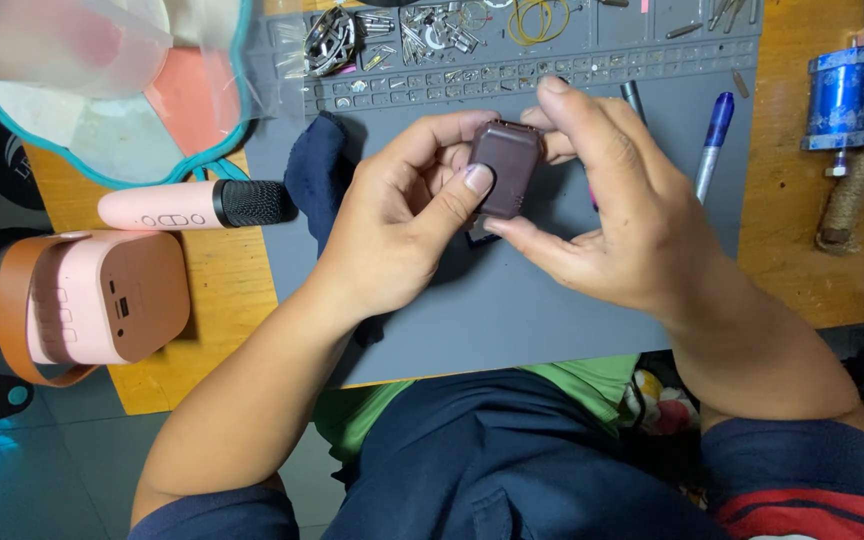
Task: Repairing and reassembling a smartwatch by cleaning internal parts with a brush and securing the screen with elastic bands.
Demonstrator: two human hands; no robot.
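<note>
Both my hands hold a small dark maroon box-shaped device (505,168) with rounded corners above the grey work mat (512,310). My left hand (402,220) grips it from the left, thumb pressed on its face. My right hand (607,215) clasps it from the right, fingers curled over its top and under its lower edge. Part of the device is hidden behind my fingers.
A pink microphone with a black mesh head (197,204) and a pink speaker box with a brown strap (92,300) lie left on the wooden table. A dark cloth (317,170) sits on the mat. Screws and metal parts (402,40) fill the mat's trays. A blue pen (714,140) lies right.
</note>
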